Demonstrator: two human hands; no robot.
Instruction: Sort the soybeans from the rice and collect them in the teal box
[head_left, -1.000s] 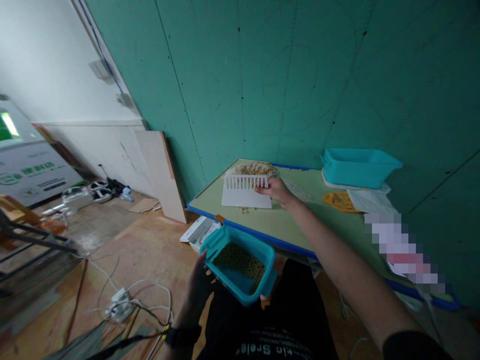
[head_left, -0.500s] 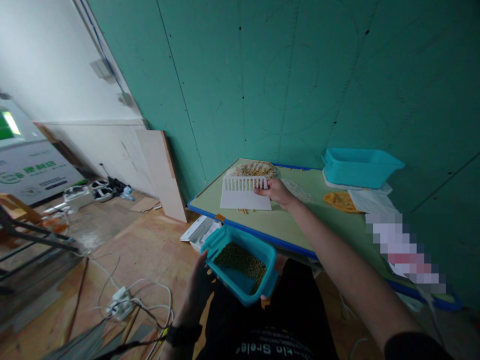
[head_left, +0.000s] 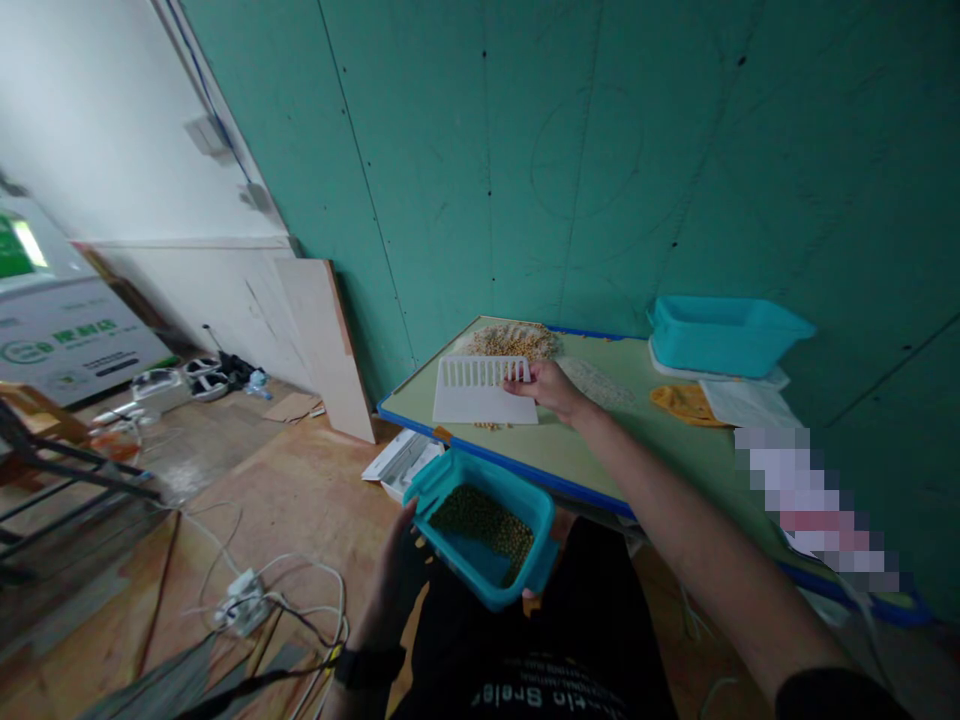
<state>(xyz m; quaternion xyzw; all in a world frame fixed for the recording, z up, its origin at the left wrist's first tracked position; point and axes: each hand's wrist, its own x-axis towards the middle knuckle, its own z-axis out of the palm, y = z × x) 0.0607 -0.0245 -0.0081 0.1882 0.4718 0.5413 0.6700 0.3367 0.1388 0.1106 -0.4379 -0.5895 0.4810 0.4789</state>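
Note:
My left hand (head_left: 397, 570) grips a teal plastic box (head_left: 480, 527) below the table edge, over my lap; green beans lie inside it. On the table, my right hand (head_left: 547, 385) holds the right edge of a white slotted scraper board (head_left: 480, 392) lying flat. Behind the board sits a pile of yellow beans (head_left: 514, 340). A few loose beans (head_left: 491, 426) lie just in front of the board.
The green table (head_left: 585, 450) has a blue rim. A second teal box (head_left: 724, 335) stands at the back right on papers, with an orange patch (head_left: 679, 400) nearby. A wooden board leans on the wall; cables and a power strip (head_left: 244, 600) lie on the floor.
The scraper board slid slightly left and toward the table's front edge under my right hand. The teal box stays held in my left hand.

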